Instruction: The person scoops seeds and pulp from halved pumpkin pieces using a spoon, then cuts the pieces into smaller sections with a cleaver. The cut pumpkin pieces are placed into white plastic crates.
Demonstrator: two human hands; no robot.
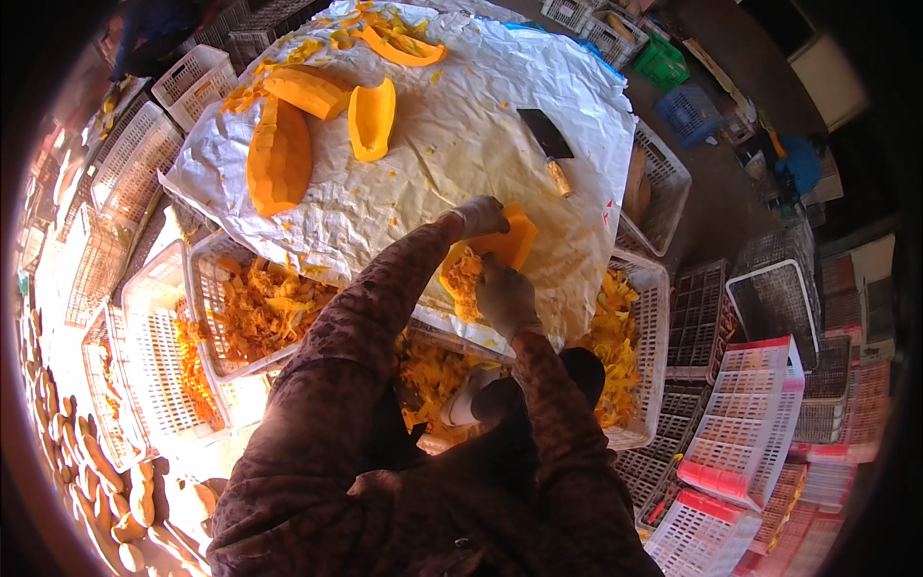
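A peeled orange squash half point(520, 232) lies cut side up near the front of the sheet-covered table point(461, 166). My gloved left hand point(482, 216) grips its far end. At its near end, my gloved right hand point(507, 297) is closed at the stringy seed pulp point(464, 283); whether it holds a tool is hidden. Beyond my hands to the right rests a cleaver point(546, 135) with a wooden handle. A hollowed squash piece point(372, 121), a large peeled squash piece point(280, 160) and another chunk point(306, 91) lie at the left, with a hollowed half point(401, 47) behind them.
Crates of pulp point(268, 310) and peel point(617, 353) stand against the table's near side. More plastic crates are stacked left and right, some with red edges point(743, 418). Whole squashes point(101, 476) lie on the floor at lower left. Peel scraps point(396, 25) litter the table's far left.
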